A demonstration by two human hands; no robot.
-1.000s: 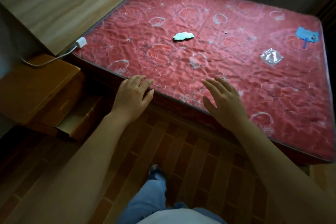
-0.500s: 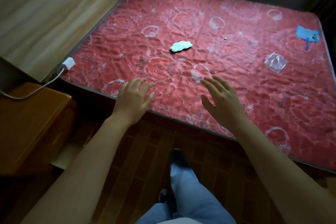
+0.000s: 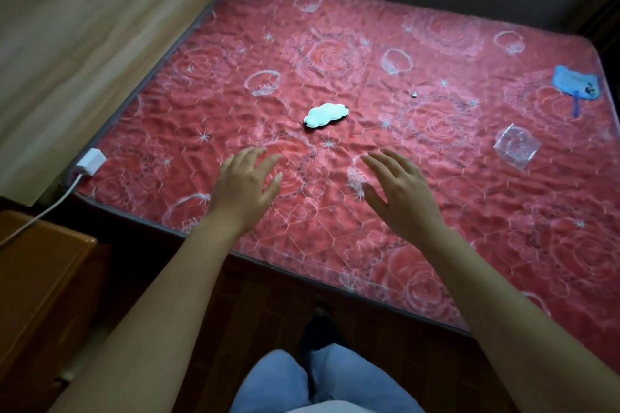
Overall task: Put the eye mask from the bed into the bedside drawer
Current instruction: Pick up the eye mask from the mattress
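A pale cloud-shaped eye mask (image 3: 326,114) with a dark underside lies near the middle of the red quilted bed (image 3: 436,211). My left hand (image 3: 244,189) hovers open over the mattress, a short way in front of and left of the mask. My right hand (image 3: 401,191) is also open, fingers spread, in front of and right of the mask. Neither hand touches it. The wooden bedside cabinet (image 3: 37,278) stands at the lower left; its drawer is mostly out of sight at the frame edge.
A white charger (image 3: 90,162) with a cable lies at the bed's left corner by the wooden headboard (image 3: 84,27). On the bed's right side lie a blue item (image 3: 575,82) and a clear plastic bag (image 3: 516,146). My legs stand on the dark wooden floor below.
I have stepped closer to the bed. Both open hands have moved forward over the mattress toward the eye mask. The open drawer has slid out of view at the lower left.
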